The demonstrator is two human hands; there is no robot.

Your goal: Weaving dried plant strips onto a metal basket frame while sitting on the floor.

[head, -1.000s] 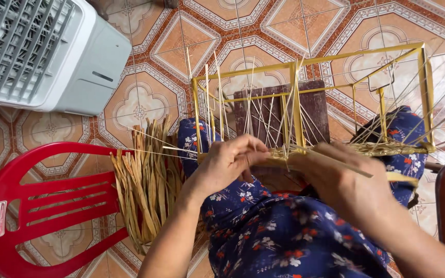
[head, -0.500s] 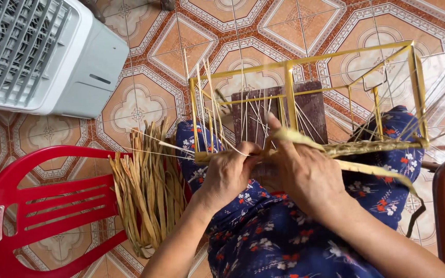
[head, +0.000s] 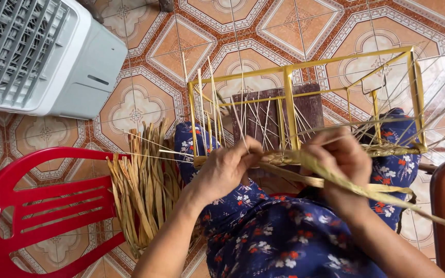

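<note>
Since half a second ago my hands have drawn slightly apart along the yellow frame (head: 305, 98), which rests on my lap so its near edge meets my fingertips. My right hand (head: 338, 157) clamps a long flat strip (head: 372, 193), keeping it taut; my left hand (head: 227, 167) pinches thin upright reeds (head: 217, 110).

A single head-worn camera looks steeply down, close over the lap, toward the tiled floor (head: 145, 103).
</note>
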